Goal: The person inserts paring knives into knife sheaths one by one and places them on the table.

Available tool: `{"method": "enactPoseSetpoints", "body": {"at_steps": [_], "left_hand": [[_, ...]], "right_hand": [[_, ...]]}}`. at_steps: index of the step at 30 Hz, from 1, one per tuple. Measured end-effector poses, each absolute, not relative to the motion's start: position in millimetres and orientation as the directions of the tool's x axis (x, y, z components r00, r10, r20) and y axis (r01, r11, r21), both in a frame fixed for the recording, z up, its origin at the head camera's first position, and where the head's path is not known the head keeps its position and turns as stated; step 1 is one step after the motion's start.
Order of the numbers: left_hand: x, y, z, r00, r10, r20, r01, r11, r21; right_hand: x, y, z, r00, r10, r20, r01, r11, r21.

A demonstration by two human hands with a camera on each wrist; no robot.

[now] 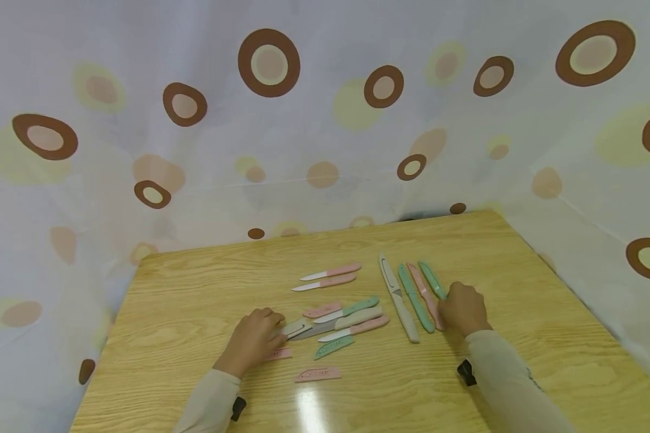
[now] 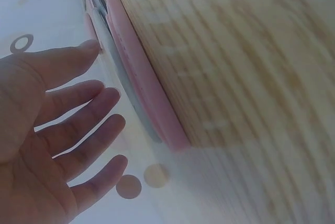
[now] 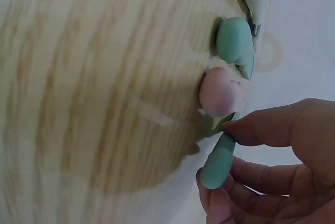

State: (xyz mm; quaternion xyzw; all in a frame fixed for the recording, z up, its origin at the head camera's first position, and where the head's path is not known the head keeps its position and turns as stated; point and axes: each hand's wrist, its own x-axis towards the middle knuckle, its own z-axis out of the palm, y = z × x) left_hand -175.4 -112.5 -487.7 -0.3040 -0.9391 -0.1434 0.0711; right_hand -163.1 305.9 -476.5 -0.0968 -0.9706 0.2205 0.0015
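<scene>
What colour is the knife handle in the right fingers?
The handle is green; clearest in right wrist view.

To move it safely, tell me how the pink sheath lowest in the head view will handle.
The pink sheath looks thin, so probably light. Lying flat on the shiny table, it should slide rather than roll. Its crisp outline suggests stiffness.

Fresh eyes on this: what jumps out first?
Probably the ring-patterned backdrop, filling the upper part of the head view. Next, the bare-bladed knives lying mid-table among loose sheaths, near the left hand. Then, to their right, a neat row of covered knives, with the right hand pinching a green knife at its right end.
</scene>
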Motion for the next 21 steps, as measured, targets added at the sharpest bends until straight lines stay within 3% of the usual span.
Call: {"method": "enactPoseSetpoints", "body": {"at_steps": [12,21], "left_hand": [[-173.4,-112.1,-487.9,-0.808,0.552,0.207,0.589,0.775,0.230],[-172.4,-111.3,-489.8,-0.807,0.544,0.228,0.588,0.773,0.239]], "right_hand": [[-163.7,304.9,-484.9,-0.977,0.207,-0.047,0.206,0.871,-0.446],[-162.8,303.5,-481.2,-0.984,0.175,0.020,0.151,0.894,-0.422]]}}
